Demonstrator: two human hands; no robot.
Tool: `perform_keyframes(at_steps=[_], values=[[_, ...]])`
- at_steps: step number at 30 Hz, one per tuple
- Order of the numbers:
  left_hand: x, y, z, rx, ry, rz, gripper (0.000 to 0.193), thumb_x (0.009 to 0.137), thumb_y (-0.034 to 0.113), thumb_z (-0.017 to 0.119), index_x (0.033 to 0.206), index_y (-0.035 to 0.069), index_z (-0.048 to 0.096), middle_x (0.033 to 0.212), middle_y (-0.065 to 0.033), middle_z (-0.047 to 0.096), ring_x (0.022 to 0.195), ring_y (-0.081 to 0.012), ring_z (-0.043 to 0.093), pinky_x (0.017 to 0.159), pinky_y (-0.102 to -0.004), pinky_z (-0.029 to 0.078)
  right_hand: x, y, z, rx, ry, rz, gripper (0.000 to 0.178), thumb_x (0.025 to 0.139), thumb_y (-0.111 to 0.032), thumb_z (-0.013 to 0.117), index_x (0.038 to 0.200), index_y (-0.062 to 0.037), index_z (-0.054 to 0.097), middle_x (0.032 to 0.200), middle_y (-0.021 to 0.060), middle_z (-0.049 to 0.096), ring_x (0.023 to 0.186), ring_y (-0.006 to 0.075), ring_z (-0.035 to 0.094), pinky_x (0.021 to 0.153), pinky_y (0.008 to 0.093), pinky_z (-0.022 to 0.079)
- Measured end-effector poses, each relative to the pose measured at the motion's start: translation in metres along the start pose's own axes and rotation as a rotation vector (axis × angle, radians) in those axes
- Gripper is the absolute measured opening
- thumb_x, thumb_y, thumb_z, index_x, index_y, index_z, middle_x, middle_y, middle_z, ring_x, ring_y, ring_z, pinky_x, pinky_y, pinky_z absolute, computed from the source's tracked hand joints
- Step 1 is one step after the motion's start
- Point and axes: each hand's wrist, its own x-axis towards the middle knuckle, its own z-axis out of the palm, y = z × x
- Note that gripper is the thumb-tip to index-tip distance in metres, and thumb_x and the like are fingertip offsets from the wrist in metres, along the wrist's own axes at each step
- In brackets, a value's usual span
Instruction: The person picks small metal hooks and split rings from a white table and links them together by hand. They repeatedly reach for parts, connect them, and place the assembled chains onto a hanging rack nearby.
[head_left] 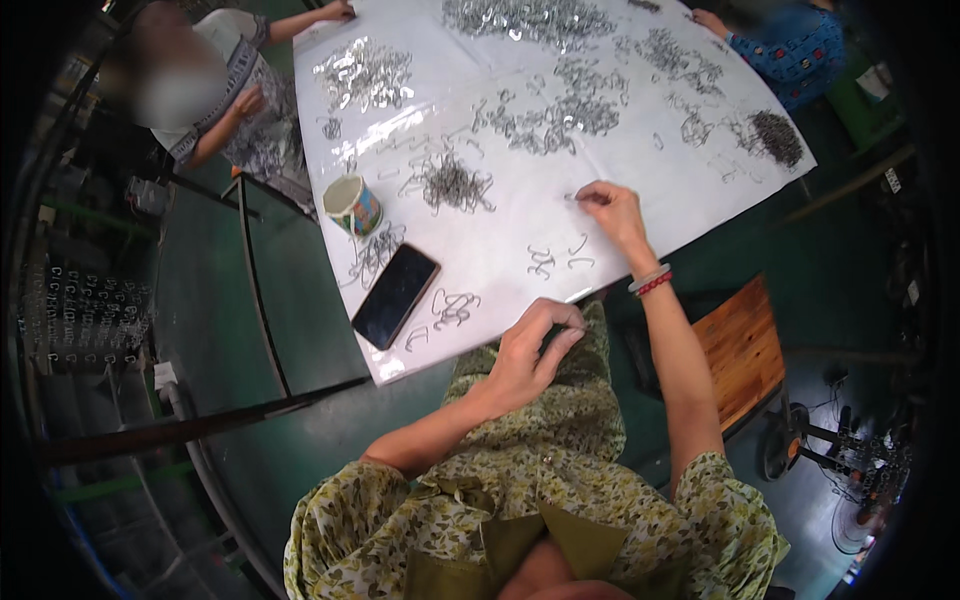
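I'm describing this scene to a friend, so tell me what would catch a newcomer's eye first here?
First, the big white table sheet strewn with shiny heaps of small bent metal wire hooks, thickest toward the far side. Next, the right hand reaching out onto the sheet, pinching a hook, while the left hand rests at the near edge. A black phone and a patterned cup sit at the sheet's left side.

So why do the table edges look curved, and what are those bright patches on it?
Head view: the fisheye lens bows the white table edges and darkens the corners. Overhead light glares off the clear plastic sheet and the metal hook piles. The right hand and left hand look sharp; one co-worker's face is blurred.
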Motion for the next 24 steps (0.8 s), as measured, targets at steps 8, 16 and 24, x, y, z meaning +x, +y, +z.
perform_keyframes(at_steps=[8,16,24], values=[[-0.005,0.010,-0.003,-0.027,0.046,-0.036,0.010,0.091,0.000,0.062,0.099,-0.002,0.058,0.094,-0.0137,0.062,0.087,-0.0254,0.062,0.080,-0.0326,0.049,-0.033,-0.037,-0.007,0.282,0.095,0.045,0.019,0.091,-0.005,0.061,0.103,0.0059,0.071,0.081,0.0111,0.072,0.066,0.0127,0.066,0.061,0.0248,0.050],[-0.007,0.005,0.000,0.050,0.027,-0.031,0.006,0.094,0.000,0.060,0.098,-0.003,0.056,0.095,-0.0115,0.063,0.085,-0.0172,0.062,0.077,-0.0292,0.049,-0.124,-0.066,-0.020,0.571,0.104,0.097,0.006,0.095,-0.002,0.056,0.092,0.0019,0.058,0.090,0.0106,0.070,0.075,0.0119,0.065,0.062,0.0229,0.048],[0.003,0.006,0.008,0.096,-0.070,0.044,0.013,0.091,0.003,0.064,0.101,0.000,0.057,0.095,-0.0150,0.060,0.088,-0.0322,0.061,0.077,-0.0379,0.049,-0.184,-0.116,-0.027,0.341,0.331,-0.035,0.012,0.083,0.006,0.071,0.092,0.0030,0.063,0.084,0.0052,0.068,0.076,0.0090,0.061,0.069,0.0228,0.049]])
